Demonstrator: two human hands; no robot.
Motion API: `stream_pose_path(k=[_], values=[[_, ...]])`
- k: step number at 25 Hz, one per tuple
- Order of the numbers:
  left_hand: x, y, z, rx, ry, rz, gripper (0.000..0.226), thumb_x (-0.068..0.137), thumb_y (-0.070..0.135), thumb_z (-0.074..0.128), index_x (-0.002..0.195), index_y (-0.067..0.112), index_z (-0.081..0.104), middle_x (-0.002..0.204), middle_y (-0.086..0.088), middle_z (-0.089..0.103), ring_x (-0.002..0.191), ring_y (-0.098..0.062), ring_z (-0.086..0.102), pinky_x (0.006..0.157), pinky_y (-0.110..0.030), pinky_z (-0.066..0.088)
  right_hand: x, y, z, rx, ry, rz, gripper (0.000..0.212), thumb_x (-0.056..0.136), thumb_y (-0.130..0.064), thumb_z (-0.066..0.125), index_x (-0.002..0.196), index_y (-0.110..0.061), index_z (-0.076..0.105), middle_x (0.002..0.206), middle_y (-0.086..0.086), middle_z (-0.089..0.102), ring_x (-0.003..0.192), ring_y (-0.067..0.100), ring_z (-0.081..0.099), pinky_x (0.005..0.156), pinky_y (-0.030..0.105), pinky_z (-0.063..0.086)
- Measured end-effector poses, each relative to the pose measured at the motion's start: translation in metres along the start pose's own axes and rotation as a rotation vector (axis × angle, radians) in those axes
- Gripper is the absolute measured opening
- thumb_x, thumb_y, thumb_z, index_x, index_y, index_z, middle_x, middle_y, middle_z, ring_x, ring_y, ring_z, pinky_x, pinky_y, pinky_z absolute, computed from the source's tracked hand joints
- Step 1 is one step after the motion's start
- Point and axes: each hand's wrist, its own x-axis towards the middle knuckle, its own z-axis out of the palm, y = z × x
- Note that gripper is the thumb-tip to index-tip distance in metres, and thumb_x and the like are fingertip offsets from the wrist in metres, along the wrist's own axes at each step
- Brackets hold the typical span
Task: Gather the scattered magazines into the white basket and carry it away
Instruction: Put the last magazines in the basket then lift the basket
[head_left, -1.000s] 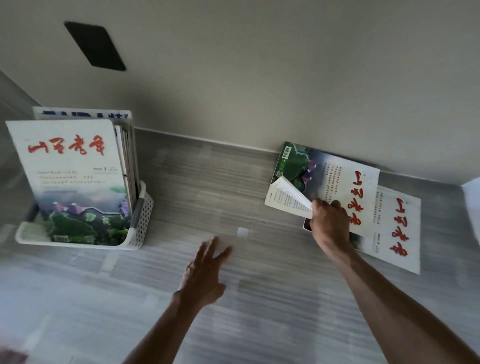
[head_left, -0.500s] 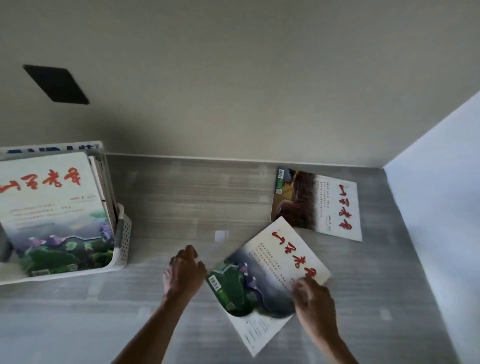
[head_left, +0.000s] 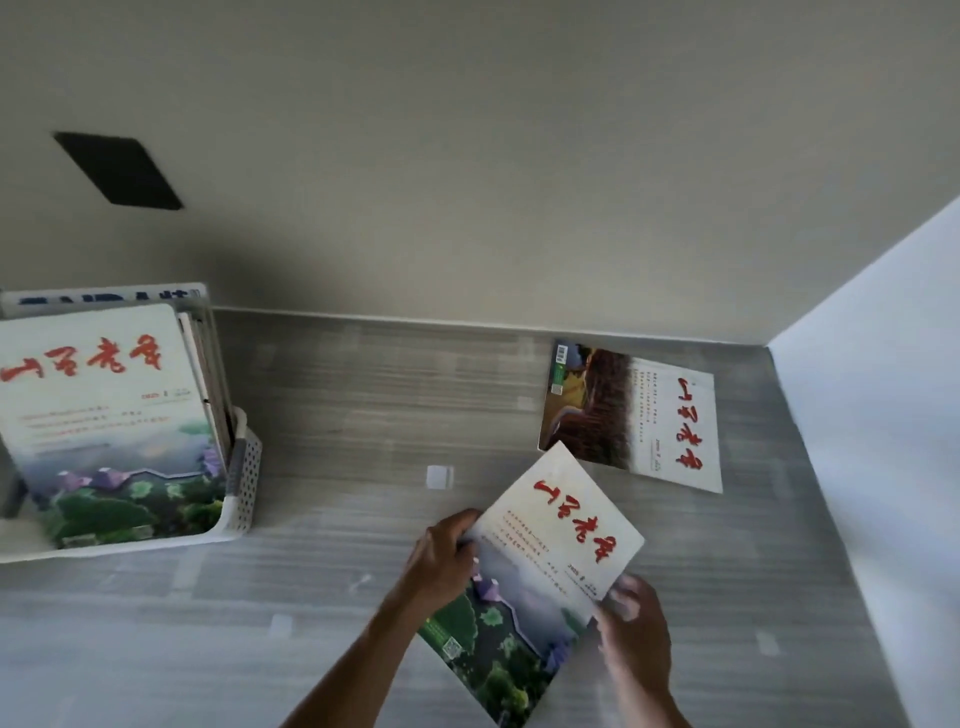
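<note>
I hold a magazine (head_left: 540, 577) with red characters and a green landscape cover above the floor, tilted. My left hand (head_left: 441, 558) grips its left edge and my right hand (head_left: 631, 631) grips its right edge. A second magazine (head_left: 636, 415) with a brown cover picture lies flat on the floor near the far right corner. The white perforated basket (head_left: 244, 483) stands at the left and holds several upright magazines (head_left: 109, 421), the front one with the same landscape cover.
The grey wood-grain floor (head_left: 363, 415) runs between basket and corner. A beige wall with a dark rectangular patch (head_left: 119, 171) is ahead, and a white wall (head_left: 883, 441) closes the right side. A small white scrap (head_left: 439, 476) lies on the floor.
My right hand lifted the top magazine off the stack by the wall and pulled it toward me. My left hand came over and took its left edge. The brown-cover magazine underneath is uncovered.
</note>
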Motion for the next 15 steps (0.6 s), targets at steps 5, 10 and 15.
stream_pose_path(k=[5, 10, 15], values=[[-0.049, -0.007, -0.065, -0.296, 0.275, 0.194, 0.036, 0.074, -0.006, 0.052, 0.092, 0.020, 0.069, 0.084, -0.005, 0.074, 0.077, -0.017, 0.069, 0.063, -0.038, 0.061, -0.007, -0.084, 0.017, 0.289, -0.432, -0.050, 0.029, 0.075, -0.002, 0.074, 0.102, -0.001, 0.062, 0.065, 0.009, 0.066, 0.039, 0.013, 0.051, 0.037, 0.021, 0.039], [-0.087, -0.032, -0.127, -0.212, 0.711, 0.101, 0.021, 0.084, 0.002, 0.065, 0.100, 0.015, 0.070, 0.084, 0.020, 0.074, 0.077, -0.007, 0.072, 0.066, -0.019, 0.058, -0.057, -0.131, 0.070, 0.176, -0.481, -0.411, 0.008, 0.088, -0.008, 0.067, 0.088, -0.016, 0.069, 0.053, 0.000, 0.065, 0.043, 0.010, 0.053, 0.041, 0.023, 0.042], [-0.107, -0.077, -0.140, -0.147, 0.799, -0.122, 0.022, 0.083, 0.002, 0.068, 0.105, 0.000, 0.070, 0.100, -0.018, 0.075, 0.092, -0.029, 0.073, 0.078, -0.047, 0.060, -0.080, -0.109, 0.113, -0.186, -0.371, -0.679, 0.007, 0.088, -0.015, 0.066, 0.088, -0.013, 0.074, 0.063, -0.006, 0.068, 0.055, -0.001, 0.063, 0.049, 0.013, 0.041]])
